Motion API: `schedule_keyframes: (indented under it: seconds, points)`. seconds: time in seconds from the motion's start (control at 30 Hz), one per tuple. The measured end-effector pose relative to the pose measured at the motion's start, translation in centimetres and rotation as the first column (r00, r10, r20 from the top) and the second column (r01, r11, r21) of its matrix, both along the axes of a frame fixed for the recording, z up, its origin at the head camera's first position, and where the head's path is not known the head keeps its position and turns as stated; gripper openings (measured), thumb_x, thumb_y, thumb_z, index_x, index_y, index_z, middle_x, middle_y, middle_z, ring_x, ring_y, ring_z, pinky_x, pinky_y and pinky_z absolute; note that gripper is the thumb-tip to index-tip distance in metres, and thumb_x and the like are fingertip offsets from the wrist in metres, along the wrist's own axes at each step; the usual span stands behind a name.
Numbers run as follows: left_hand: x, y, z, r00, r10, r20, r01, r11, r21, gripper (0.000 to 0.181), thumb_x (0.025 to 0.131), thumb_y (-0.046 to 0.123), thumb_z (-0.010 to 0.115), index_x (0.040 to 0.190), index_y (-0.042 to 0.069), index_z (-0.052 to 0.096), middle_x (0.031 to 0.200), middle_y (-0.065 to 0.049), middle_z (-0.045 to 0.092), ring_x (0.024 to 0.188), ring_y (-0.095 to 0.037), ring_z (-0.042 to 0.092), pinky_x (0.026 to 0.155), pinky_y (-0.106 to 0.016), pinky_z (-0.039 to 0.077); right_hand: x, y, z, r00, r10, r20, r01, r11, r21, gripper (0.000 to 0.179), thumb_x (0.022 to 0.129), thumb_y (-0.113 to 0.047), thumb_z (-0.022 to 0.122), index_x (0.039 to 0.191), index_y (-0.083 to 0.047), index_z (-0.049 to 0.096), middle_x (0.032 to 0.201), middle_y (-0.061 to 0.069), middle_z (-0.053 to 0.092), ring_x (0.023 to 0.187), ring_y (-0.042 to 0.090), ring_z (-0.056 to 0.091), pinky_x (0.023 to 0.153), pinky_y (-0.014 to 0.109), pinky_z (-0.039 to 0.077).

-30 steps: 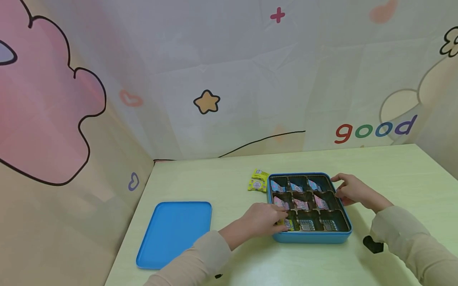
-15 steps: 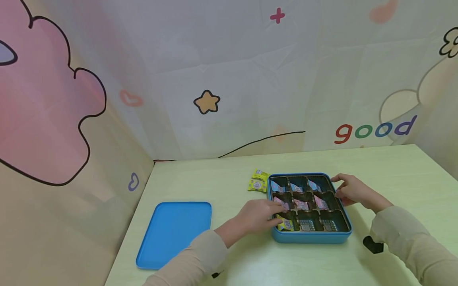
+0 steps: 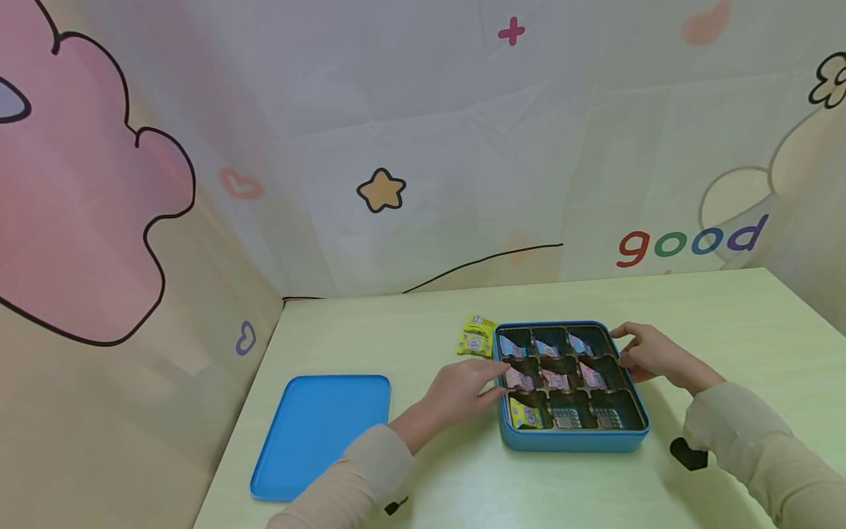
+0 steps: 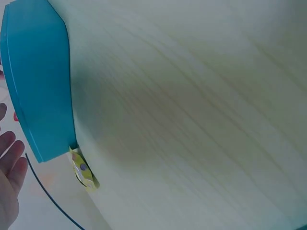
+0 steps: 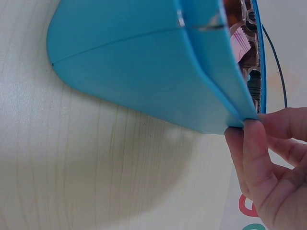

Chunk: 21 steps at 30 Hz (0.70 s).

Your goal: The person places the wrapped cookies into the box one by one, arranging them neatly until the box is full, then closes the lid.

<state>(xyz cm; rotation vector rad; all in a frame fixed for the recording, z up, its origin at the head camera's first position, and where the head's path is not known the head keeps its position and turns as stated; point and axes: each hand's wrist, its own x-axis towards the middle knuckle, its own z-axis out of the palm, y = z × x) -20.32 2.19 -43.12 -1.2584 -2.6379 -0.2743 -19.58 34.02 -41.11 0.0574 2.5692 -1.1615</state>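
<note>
Standing right of frame centre on the worktop [image 3: 502,485]: blue box [image 3: 575,441], yellow packet [image 3: 525,414] in its lower-left compartment, pink packets [image 3: 555,379] mid row, blue packets [image 3: 547,347] top row; left hand [image 3: 456,397] at its left rim, thumb and fingers parted; right hand [image 3: 654,356] pinching its upper-right corner; loose yellow packets [image 3: 476,342] beside its upper left; blue lid [image 3: 324,433], lower left of frame.

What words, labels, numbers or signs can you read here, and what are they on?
"good": multicoloured, on the printed backdrop.
"+": a pink plus shape, on the same backdrop.
Yellow packaging beside the blue box: printed, too small to read.
Yellow packet in the box, also blue packets and pink packets: any print is too small to read.
</note>
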Motion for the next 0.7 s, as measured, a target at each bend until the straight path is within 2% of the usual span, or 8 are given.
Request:
schedule_keyframes:
  seconds: [0.33,0.7]
  points:
    - [-1.2,-0.5,-1.1,0.996,0.073,0.042,-0.074,0.996,0.040,0.040,0.086,0.032,0.055,0.123,0.018,0.053,0.120,0.002,0.058,0.109,-0.011,0.055,0.087,-0.025,0.047,-0.1,0.1,0.0,1.000,0.003,0.003,-0.003,1.000,-0.002,0.049,0.081,0.000,0.048,0.124,0.012,0.029,0.092,0.024,0.054,0.062,0.015,0.056,0.059,0.032,0.053]
    - [-1.8,-0.6,-1.7,0.986,0.122,0.110,-0.124,0.992,0.006,0.044,0.086,0.031,0.055,0.126,0.014,0.050,0.128,-0.001,0.051,0.118,-0.014,0.049,0.094,-0.028,0.042,0.0,0.0,0.1,1.000,0.004,0.000,-0.004,1.000,0.002,0.048,0.082,0.000,0.048,0.124,0.012,0.029,0.091,0.023,0.054,0.061,0.015,0.055,0.059,0.032,0.053]
